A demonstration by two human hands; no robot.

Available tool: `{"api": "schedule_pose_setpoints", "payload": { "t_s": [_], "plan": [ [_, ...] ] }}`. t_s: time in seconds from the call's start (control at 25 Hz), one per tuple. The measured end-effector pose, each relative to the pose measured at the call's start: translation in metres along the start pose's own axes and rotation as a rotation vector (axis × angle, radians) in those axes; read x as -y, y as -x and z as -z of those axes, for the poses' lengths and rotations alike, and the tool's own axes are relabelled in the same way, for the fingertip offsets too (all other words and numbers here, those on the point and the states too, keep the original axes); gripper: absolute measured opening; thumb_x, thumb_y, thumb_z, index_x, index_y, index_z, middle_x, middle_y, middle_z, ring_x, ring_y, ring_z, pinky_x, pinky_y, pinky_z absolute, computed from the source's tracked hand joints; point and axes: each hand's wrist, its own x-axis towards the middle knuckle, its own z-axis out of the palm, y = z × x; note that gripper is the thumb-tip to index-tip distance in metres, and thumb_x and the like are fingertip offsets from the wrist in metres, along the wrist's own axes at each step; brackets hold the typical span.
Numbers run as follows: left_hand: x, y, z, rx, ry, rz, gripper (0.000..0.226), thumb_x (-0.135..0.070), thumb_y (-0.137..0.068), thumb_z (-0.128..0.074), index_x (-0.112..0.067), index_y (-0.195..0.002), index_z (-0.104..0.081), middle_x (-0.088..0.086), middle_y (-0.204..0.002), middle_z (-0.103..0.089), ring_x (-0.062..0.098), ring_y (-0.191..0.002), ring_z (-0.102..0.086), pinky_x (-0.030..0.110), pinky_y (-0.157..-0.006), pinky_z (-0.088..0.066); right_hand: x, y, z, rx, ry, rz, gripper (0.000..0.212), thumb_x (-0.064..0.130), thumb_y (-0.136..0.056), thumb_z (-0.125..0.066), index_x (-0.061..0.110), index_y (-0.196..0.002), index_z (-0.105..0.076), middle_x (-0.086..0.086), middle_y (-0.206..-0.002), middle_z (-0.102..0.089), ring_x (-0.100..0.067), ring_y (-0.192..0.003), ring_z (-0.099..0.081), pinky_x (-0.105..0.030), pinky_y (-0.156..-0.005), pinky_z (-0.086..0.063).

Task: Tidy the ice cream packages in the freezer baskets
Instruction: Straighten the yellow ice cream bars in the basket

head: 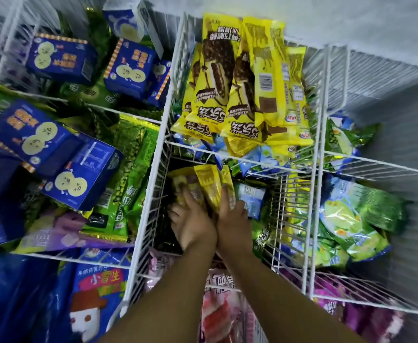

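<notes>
Both my hands reach down into the middle white wire basket (153, 184). My left hand (190, 221) grips a bunch of yellow ice cream packages (204, 184) from the left side, and my right hand (232, 216) holds the same bunch from the right, fingers laid along the wrappers. A light blue package (251, 196) lies just right of my right hand. In the basket section behind, a stack of yellow chocolate bar packages (242, 80) lies side by side. The floor of the middle basket under my hands is dark and mostly hidden.
Blue boxes (62, 58) and green packages (133, 154) fill the left baskets. Green and light blue packages (351, 216) sit in the right basket. Pink packages (218, 305) and a blue bag (89, 300) lie nearest me. The frosty freezer wall (388, 78) runs along the right.
</notes>
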Motion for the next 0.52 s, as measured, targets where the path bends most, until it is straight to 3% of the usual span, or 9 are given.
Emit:
{"api": "schedule_pose_setpoints", "payload": {
  "t_s": [0.2, 0.32, 0.4, 0.52],
  "plan": [
    [-0.001, 0.020, 0.019, -0.074, 0.056, -0.131, 0.079, -0.018, -0.093, -0.052, -0.020, -0.152, 0.001, 0.019, -0.146, -0.025, 0.036, -0.130, -0.031, 0.041, -0.102, -0.040, 0.003, 0.020, 0.020, -0.039, -0.028, 0.012, 0.075, 0.032, -0.101, -0.041, 0.021, -0.154, 0.011, -0.023, -0.135, -0.034, -0.036, -0.108, -0.050, -0.042, -0.088, -0.047],
    [-0.001, 0.032, 0.036, -0.047, 0.091, -0.126, 0.080, -0.025, -0.089, -0.060, -0.019, -0.149, -0.008, 0.019, -0.146, -0.024, 0.038, -0.124, -0.041, 0.044, -0.094, -0.046, 0.005, 0.029, 0.032, -0.115, -0.028, 0.001, 0.074, 0.029, -0.101, -0.043, 0.020, -0.154, 0.007, -0.022, -0.129, -0.039, -0.034, -0.100, -0.053, -0.040, -0.081, -0.049],
    [-0.001, 0.047, 0.052, -0.037, 0.183, -0.118, 0.085, -0.034, -0.083, -0.067, -0.016, -0.148, -0.014, 0.017, -0.140, -0.030, 0.038, -0.116, -0.048, 0.044, -0.089, -0.048, 0.007, 0.042, 0.049, -0.129, -0.048, -0.016, 0.073, 0.028, -0.101, -0.044, 0.019, -0.154, 0.005, -0.021, -0.129, -0.039, -0.034, -0.103, -0.052, -0.038, -0.081, -0.048],
    [0.002, 0.079, 0.080, -0.064, 0.363, -0.138, 0.085, -0.029, -0.081, -0.070, -0.016, -0.148, -0.020, 0.013, -0.134, -0.033, 0.037, -0.106, -0.054, 0.036, -0.077, -0.044, 0.013, 0.067, 0.081, -0.092, -0.095, -0.051, 0.072, 0.034, -0.101, -0.041, 0.019, -0.154, 0.005, -0.020, -0.135, -0.035, -0.034, -0.110, -0.050, -0.038, -0.084, -0.046]
  ]
}}
